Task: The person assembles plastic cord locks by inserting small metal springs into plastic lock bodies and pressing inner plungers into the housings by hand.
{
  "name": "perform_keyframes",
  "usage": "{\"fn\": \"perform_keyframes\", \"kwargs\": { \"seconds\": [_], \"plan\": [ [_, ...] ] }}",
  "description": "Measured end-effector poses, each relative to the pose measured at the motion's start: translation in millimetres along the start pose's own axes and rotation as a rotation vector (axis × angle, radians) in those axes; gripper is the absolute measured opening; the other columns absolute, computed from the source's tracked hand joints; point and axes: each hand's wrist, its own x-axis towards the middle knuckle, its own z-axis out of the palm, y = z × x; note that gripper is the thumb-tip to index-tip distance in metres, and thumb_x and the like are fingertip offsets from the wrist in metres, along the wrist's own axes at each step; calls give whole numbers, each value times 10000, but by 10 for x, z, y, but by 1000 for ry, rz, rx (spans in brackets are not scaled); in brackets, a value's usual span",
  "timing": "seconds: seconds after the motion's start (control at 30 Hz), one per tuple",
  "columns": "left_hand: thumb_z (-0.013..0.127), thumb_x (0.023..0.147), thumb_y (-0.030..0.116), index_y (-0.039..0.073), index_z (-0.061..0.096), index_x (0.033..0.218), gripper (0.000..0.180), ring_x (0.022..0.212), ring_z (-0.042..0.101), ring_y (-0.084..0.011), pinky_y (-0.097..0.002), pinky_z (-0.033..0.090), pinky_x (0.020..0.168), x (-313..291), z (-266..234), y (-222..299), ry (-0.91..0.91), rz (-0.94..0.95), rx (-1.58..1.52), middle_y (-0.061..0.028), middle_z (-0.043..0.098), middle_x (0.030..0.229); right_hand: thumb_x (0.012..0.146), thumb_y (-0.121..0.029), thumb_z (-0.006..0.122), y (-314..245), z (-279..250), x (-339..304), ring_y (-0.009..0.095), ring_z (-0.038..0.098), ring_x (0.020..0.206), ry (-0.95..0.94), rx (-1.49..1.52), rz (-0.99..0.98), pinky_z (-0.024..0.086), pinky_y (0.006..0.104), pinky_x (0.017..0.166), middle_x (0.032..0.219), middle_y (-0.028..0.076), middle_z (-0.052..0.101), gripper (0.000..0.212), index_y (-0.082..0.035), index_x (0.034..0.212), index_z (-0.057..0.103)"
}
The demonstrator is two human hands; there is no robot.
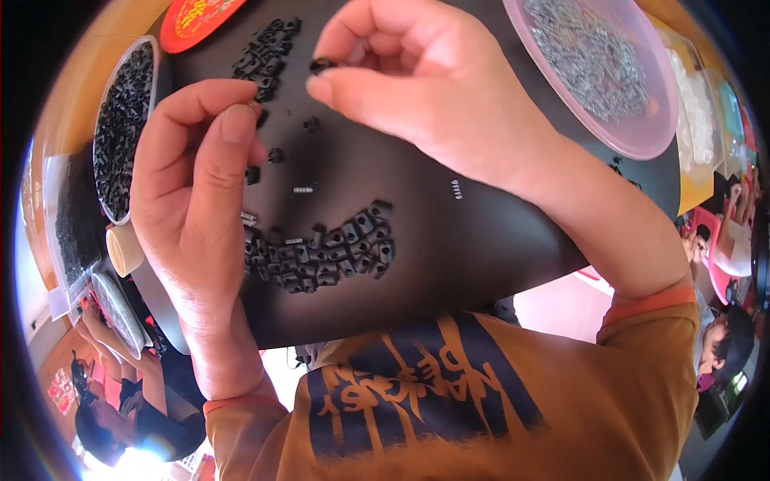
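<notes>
My right hand [433, 96] pinches a small black plastic piece [322, 66] between thumb and forefinger. Across from it, my left hand [192, 172] is closed, thumb and forefinger tips pressed together; the tiny thing between them is too small to name. Between and below the hands lie a few loose black pieces [310, 124] and a small metal spring [303, 190]. Another spring [456, 189] rests farther right. Nearer me, black pieces with round holes [321, 255] are packed in a curved group, partly behind my left wrist. A second group of black pieces [265, 60] sits beyond my left fingertips.
A pink bowl [517, 24] of springs stands at the far right, a white tub [152, 60] of black pieces at the left. A red dish [192, 22] lies at the back. Beside the dark table [473, 272] are bags and other people on both sides.
</notes>
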Motion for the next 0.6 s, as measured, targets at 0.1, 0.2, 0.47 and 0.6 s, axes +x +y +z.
{"fn": "perform_keyframes", "kwargs": {
  "seconds": [0.1, 0.2, 0.47, 0.6],
  "plan": [
    [519, 883, 41, -68, 544, 1101, 245, 741, 503, -100, -210, 413, 703, -14, -34, 31, -71, -97, -161, -96, 589, 935, 729, -27, 643, 133, 97, -36, 83, 533, 570, 109, -211, -293, 442, 229, 531, 631, 23, 553, 104, -4, 800, 571],
    [540, 869, 35, -69, 545, 1089, 244, 736, 517, -99, -207, 425, 701, -44, -13, 49, -123, -53, -179, -95, 595, 930, 715, -27, 650, 233, 118, -46, 88, 534, 564, 88, -208, -310, 438, 231, 526, 613, 19, 546, 114, -18, 800, 575],
    [587, 841, 8, -56, 553, 1072, 243, 703, 536, -82, -176, 438, 658, -92, 15, 91, -151, -26, -73, -76, 600, 904, 705, -15, 646, 202, 161, -65, 113, 551, 531, 94, -214, -336, 440, 253, 491, 605, 42, 557, 104, -36, 780, 577],
    [584, 839, -8, -52, 554, 1069, 236, 697, 517, -66, -165, 422, 644, -98, 12, 78, -152, -16, -31, -61, 596, 891, 683, -19, 651, 189, 149, -55, 181, 567, 540, 74, -402, -421, 448, 284, 500, 607, 70, 555, 119, -42, 763, 566]
  ]
}}
